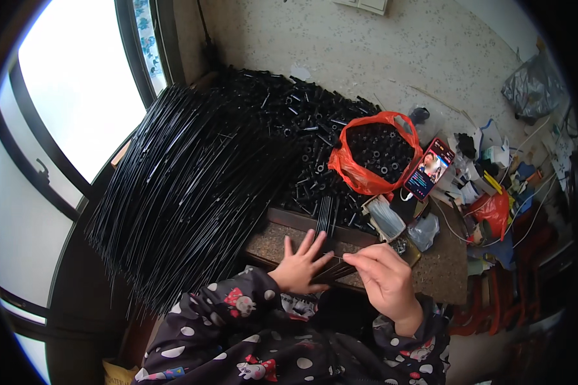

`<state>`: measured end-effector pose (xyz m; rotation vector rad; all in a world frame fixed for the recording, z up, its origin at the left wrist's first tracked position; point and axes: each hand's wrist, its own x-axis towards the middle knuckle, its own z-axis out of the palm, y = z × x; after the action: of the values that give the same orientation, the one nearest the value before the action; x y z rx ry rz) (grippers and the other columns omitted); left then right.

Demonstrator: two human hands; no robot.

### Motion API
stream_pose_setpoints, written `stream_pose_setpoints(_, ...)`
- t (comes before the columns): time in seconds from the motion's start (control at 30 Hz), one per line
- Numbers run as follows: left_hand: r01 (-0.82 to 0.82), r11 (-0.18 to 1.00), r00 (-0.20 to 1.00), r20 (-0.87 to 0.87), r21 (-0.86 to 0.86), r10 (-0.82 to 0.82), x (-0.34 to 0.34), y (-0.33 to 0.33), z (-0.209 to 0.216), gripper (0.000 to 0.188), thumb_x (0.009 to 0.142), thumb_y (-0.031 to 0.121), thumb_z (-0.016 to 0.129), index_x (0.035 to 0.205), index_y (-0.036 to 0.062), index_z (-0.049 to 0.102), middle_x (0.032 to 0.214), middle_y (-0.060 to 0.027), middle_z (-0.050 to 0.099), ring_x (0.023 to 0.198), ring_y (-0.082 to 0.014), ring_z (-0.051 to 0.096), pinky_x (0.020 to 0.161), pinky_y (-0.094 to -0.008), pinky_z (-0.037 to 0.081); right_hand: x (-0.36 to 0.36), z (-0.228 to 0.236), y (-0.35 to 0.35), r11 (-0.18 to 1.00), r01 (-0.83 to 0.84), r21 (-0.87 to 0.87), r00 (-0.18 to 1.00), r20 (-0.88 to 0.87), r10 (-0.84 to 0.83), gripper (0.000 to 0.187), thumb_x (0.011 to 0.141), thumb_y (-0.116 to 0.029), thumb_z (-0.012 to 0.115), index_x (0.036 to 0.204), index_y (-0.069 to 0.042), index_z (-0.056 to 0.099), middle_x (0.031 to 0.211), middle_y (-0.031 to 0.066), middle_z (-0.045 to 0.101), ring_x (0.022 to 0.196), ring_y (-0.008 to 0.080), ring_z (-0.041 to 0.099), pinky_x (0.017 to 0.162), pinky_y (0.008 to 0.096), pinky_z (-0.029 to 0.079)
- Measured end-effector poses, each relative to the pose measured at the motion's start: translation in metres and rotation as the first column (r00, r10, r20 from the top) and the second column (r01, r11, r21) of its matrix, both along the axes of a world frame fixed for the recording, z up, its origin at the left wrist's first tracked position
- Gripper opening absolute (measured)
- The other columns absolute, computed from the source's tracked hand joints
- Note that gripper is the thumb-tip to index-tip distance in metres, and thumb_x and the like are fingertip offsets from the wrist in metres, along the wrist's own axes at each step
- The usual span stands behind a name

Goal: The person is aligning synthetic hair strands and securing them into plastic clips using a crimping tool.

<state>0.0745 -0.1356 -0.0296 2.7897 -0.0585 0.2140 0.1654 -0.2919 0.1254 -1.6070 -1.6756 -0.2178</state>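
Note:
My left hand (302, 266) lies with spread fingers at the front edge of the table, at the near end of a small row of thin black rods (325, 212). It does not seem to grip them. To its right, my right hand (385, 276) is closed in a pinch on a thin, pale wire-like piece (338, 256), which points left toward the left fingertips. Behind both hands spreads a heap of short black tubular parts (282, 96). A large sheaf of long, thin black rods (180, 179) fans out on the left.
An orange-red plastic bag (359, 183) holds small black ring-like parts. Beside it a lit phone (428, 168) leans, with a cable plugged in. Nearer stands a small container (386, 218) of thin pale pieces. Clutter and cables (494, 186) fill the right; a window (77, 83) is at left.

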Motion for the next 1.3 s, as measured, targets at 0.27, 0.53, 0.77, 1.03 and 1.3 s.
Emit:
stream_pose_setpoints(0.27,0.151,0.950,0.988,-0.002,0.272,-0.156,0.001,0.005,-0.009,0.097,0.063,0.053,0.062,0.136,0.0009,0.026,0.143,-0.0232,0.017,0.134,-0.0356,0.015,0.097,-0.0638,0.021,-0.016,-0.009,0.012,0.516,-0.822,-0.241,0.550,-0.573,0.608,0.018,0.083,-0.017,0.059,0.094,-0.004,0.064,0.081,0.0117,0.061,0.073,0.0244,0.060,0.067,0.0290,0.050)
stream_pose_setpoints(0.53,0.159,0.972,0.985,-0.098,0.174,-0.144,-0.039,0.005,-0.014,0.101,0.065,0.058,0.060,0.138,0.0001,0.021,0.145,-0.0179,0.018,0.136,-0.0285,0.015,0.105,-0.0552,0.010,0.182,-0.149,0.018,0.785,0.604,-0.137,0.795,0.166,-0.583,0.007,0.069,-0.009,0.064,0.070,-0.002,0.064,0.072,0.0121,0.055,0.073,0.0327,0.053,0.065,0.0398,0.044)
stream_pose_setpoints(0.77,0.170,0.984,0.981,-0.104,0.062,-0.163,-0.035,0.013,0.000,0.099,0.070,0.065,0.052,0.136,-0.0025,0.023,0.144,-0.0171,0.021,0.135,-0.0279,0.019,0.107,-0.0449,0.015,0.169,-0.133,0.026,0.857,0.512,-0.067,0.855,0.132,-0.501,0.006,0.071,-0.004,0.062,0.075,0.000,0.062,0.075,0.0119,0.055,0.073,0.0305,0.052,0.064,0.0374,0.043)
stream_pose_setpoints(1.03,0.184,0.970,0.980,-0.107,0.160,-0.168,-0.029,0.014,-0.006,0.076,0.073,0.032,0.051,0.134,-0.0053,0.027,0.144,-0.0198,0.022,0.135,-0.0302,0.020,0.107,-0.0426,0.018,0.111,-0.162,0.074,0.947,0.165,-0.277,0.962,-0.168,-0.217,0.010,0.077,-0.004,0.058,0.086,-0.002,0.063,0.076,0.0127,0.056,0.071,0.0324,0.057,0.061,0.0359,0.046)
stream_pose_setpoints(1.3,0.188,0.982,0.967,-0.171,-0.023,-0.189,-0.027,0.017,0.000,0.084,0.069,0.035,0.055,0.136,-0.0051,0.023,0.145,-0.0197,0.018,0.136,-0.0296,0.016,0.108,-0.0421,0.015,0.106,-0.156,0.083,0.906,0.229,-0.356,0.949,-0.124,-0.289,0.012,0.076,-0.003,0.058,0.086,-0.002,0.064,0.077,0.0128,0.056,0.072,0.0327,0.058,0.061,0.0374,0.047)
